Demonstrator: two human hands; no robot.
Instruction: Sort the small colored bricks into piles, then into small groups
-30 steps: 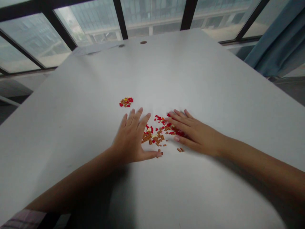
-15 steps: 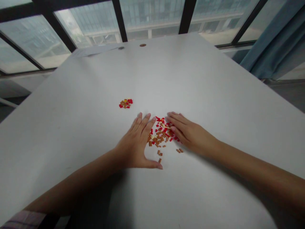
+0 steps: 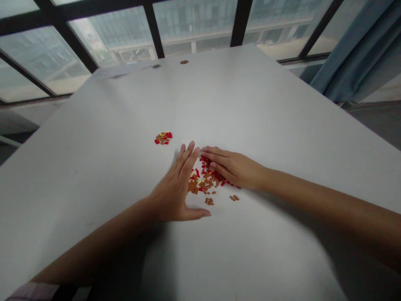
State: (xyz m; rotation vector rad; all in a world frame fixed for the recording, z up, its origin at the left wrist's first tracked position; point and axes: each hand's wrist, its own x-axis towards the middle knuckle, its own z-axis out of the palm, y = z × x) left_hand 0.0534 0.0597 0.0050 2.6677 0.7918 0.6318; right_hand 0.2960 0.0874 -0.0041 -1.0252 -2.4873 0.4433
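A heap of small flat red, brown and cream pieces [image 3: 205, 182] lies on the white table between my hands; they look like tiny puzzle pieces or tiles. My left hand [image 3: 175, 188] stands on edge along the heap's left side, fingers stretched up and thumb spread away. From the right, my right hand [image 3: 236, 167] lies palm down over part of the heap, its fingers extended and covering some red pieces. Closer to me are a few loose brown pieces [image 3: 209, 201], near my left thumb. Another small brown group [image 3: 234, 197] sits below my right hand.
A smaller cluster of red, brown and yellow pieces [image 3: 163, 138] lies beyond my left hand. At the far edge of the white table [image 3: 250, 100] are a brown disc [image 3: 184, 62], a grey disc [image 3: 156, 66] and a flat sheet. Windows and a blue curtain [image 3: 347, 62] stand behind.
My right hand has slid left over the heap, covering more red pieces. My left hand has tipped more onto its edge. The heap is bunched closer together.
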